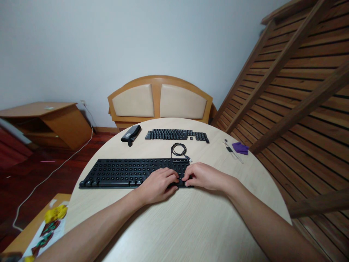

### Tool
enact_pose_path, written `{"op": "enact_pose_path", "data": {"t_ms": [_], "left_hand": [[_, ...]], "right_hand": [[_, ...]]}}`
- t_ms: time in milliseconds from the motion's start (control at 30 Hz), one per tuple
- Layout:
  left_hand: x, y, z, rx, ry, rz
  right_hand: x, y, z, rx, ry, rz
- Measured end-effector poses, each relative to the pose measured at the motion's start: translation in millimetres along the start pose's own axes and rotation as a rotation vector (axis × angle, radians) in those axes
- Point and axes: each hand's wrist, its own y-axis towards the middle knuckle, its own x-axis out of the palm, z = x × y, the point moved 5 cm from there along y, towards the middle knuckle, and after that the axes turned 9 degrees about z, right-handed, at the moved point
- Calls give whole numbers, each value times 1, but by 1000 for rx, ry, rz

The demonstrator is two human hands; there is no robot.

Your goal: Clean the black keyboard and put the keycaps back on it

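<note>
A black keyboard (117, 171) lies near the middle of the round table, most of its keycaps off and the bare switch posts showing. Some caps are still on along its front row. My left hand (160, 183) rests on the right part of the keyboard, fingers bent over its top and thumb by the front edge. Beside it, my right hand (203, 176) pinches thumb and forefinger together at the keyboard's right end; what is between them is hidden. Behind the keyboard, loose black keycaps (169, 134) lie in rows, set out like a keyboard.
A coiled black cable (179, 149) sits just behind the keyboard. At the table's back left is a dark folded pouch (131, 134). On the right lie a purple cloth (240, 148) and a thin wire-like tool (231, 150). A slatted wooden panel (294, 102) leans along the right side.
</note>
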Motion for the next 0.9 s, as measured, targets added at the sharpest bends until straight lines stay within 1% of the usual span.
{"op": "enact_pose_path", "data": {"t_ms": [367, 600, 900], "left_hand": [[0, 1, 0, -1, -4, 2], [1, -1, -2, -9, -11, -8], [1, 0, -1, -9, -6, -8]], "right_hand": [[-1, -2, -10, -13, -166, 30], [0, -1, -6, -24, -65, 9], [0, -1, -4, -11, -73, 12]]}}
